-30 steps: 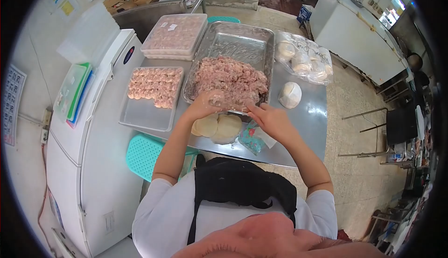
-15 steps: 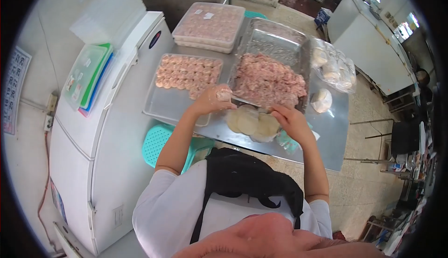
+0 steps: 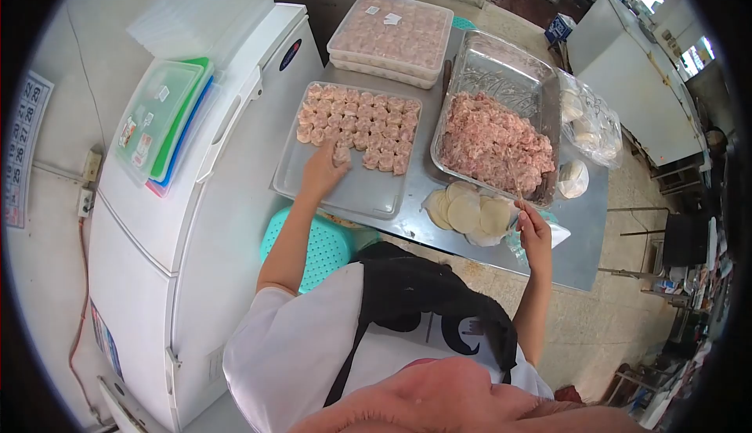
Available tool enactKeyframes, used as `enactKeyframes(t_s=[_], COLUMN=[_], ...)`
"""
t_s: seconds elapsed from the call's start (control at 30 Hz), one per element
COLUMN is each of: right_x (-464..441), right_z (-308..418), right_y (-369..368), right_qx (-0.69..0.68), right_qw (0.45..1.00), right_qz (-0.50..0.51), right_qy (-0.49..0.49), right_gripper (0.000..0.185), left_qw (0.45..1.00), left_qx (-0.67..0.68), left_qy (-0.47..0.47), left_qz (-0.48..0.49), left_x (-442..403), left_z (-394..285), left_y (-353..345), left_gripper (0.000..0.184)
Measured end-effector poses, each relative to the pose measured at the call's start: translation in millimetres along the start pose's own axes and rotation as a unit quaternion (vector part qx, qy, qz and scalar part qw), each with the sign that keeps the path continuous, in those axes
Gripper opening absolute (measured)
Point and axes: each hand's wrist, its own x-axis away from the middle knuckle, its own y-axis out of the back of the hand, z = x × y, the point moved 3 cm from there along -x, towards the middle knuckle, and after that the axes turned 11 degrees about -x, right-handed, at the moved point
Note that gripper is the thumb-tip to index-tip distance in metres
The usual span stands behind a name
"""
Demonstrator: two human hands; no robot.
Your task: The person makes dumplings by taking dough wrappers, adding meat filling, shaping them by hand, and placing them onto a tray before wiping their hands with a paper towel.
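My left hand (image 3: 319, 173) is over the plastic tray (image 3: 356, 196), its fingers closed round a meat dumpling (image 3: 341, 154) at the front of the packed rows of dumplings (image 3: 362, 112). Whether that dumpling rests on the tray floor is not clear. My right hand (image 3: 535, 236) pinches a thin stick-like tool (image 3: 519, 192), whose tip points at the minced meat (image 3: 493, 139) in the metal pan (image 3: 489, 53). Beside that hand, round dough wrappers (image 3: 464, 212) lie overlapping on the metal table (image 3: 540, 265).
Stacked lidded boxes of dumplings (image 3: 392, 37) stand behind the tray. Right of the pan are a bag of pale balls (image 3: 583, 120) and a wrapped white ball (image 3: 573, 179). A white freezer (image 3: 157, 221) borders the left, above a turquoise stool (image 3: 309, 249).
My left hand has moved left from beside the pan to the tray with the dumpling. My right hand has left the wrappers and now holds the thin tool. The view has shifted.
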Motion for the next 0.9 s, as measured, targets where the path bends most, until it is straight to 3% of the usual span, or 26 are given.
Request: enactKeyframes(t_s=[0.23, 0.43, 0.53, 0.6, 0.67, 0.73, 0.83, 0.9], right_x=[-4, -11, -19, -35, -51, -66, -99, -118], right_z=[0, -9, 7, 7, 14, 30, 57, 73], right_y=[6, 22, 29, 40, 52, 68, 99, 113], right_qx=[0.015, 0.036, 0.103, 0.186, 0.303, 0.45, 0.555, 0.623], right_qw=[0.999, 0.999, 0.992, 0.98, 0.948, 0.873, 0.816, 0.768], right_qz=[-0.009, 0.007, 0.028, 0.064, 0.085, 0.085, 0.096, 0.083], right_qy=[0.034, 0.016, -0.068, -0.024, 0.057, 0.167, 0.134, 0.122], right_gripper=[0.031, 0.03, 0.03, 0.029, 0.028, 0.026, 0.022, 0.021], left_qw=[0.999, 0.989, 0.984, 0.989, 0.995, 0.999, 0.997, 0.999], left_qx=[0.022, -0.001, 0.131, 0.086, 0.057, 0.048, 0.038, -0.032], left_qy=[-0.035, -0.134, 0.019, 0.049, 0.04, -0.014, -0.05, -0.018], left_qz=[0.014, -0.065, 0.121, 0.113, 0.073, 0.001, -0.036, -0.039], left_x=[2, -12, -10, -19, -26, -35, -30, -28], left_z=[-39, -47, -46, -21, 1, 2, -18, -12], left_y=[-16, -18, 4, -11, -22, -25, -11, -15], left_gripper=[0.077, 0.083, 0.082, 0.079, 0.077, 0.075, 0.073, 0.065])
